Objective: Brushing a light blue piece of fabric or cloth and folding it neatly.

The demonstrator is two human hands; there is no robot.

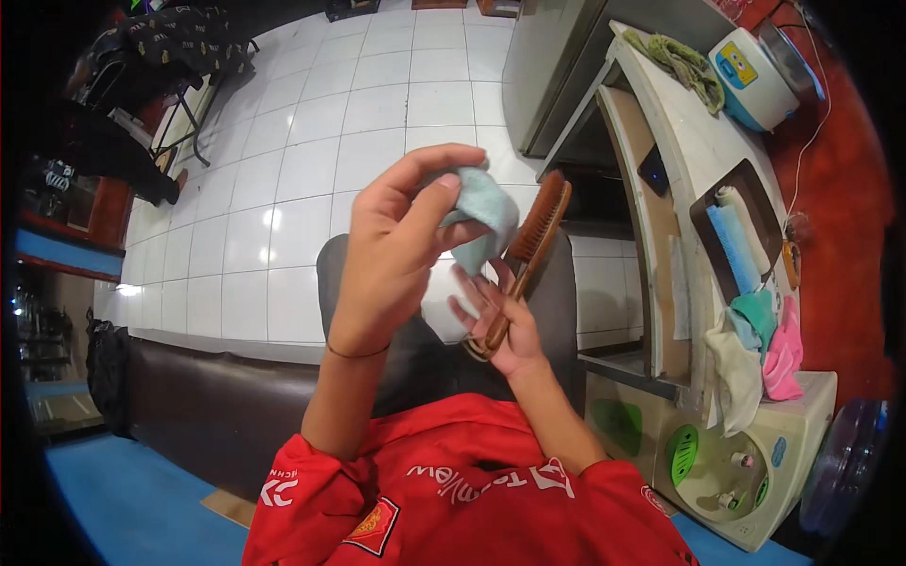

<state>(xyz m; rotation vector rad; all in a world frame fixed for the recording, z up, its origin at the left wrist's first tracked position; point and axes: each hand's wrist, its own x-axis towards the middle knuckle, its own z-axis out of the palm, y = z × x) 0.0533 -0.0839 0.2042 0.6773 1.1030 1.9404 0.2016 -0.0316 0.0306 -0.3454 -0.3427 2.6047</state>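
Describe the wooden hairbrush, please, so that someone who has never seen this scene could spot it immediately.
Start at the white tiled floor in the middle of the view, then find the two raised hands. The right hand grips the wooden hairbrush by its handle. It is brown and ribbed, unlike the pale blue cloth pinched by the left hand.

brush handle end [486, 341] — hidden in right hand [500, 325], cloth [481, 222] partly behind fingers

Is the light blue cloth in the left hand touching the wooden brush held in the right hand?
Cannot tell. In the head view the light blue cloth overlaps the bristle side of the wooden brush, but no plain contact or gap shows. The left hand pinches the cloth; the right hand grips the handle.
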